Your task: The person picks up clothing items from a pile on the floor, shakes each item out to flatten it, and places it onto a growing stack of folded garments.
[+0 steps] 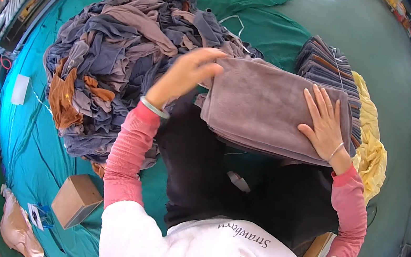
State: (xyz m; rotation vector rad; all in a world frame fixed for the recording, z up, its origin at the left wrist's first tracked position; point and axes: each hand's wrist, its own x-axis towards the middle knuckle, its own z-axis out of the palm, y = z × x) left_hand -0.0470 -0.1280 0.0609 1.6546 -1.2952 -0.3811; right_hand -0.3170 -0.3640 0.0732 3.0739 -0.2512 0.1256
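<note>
Left hand: our left hand [188,75] curls over the near-left edge of the folded mauve cloth stack [272,106], fingers bent on the top layer, grip closed on that edge.
Right hand: our right hand [325,122] lies flat, fingers spread, pressing the stack's right end; open palm, no clasp.
Stack position: we hold it over our dark-trousered lap, between the loose heap and the sorted pile.
Loose heap: grey, mauve and rust cloths [120,57] tangled on the teal sheet [29,134], to our left.
Sorted pile: folded cloths [331,67] just beyond the right hand, a yellow cloth [372,148] under it.
Other: cardboard box [76,199] at lower left.
Risk: we judge the lower layers may slide out, since only the top is pinned and the front edge sags.
Risk: the heap's nearest cloths could catch on the stack's left corner.
</note>
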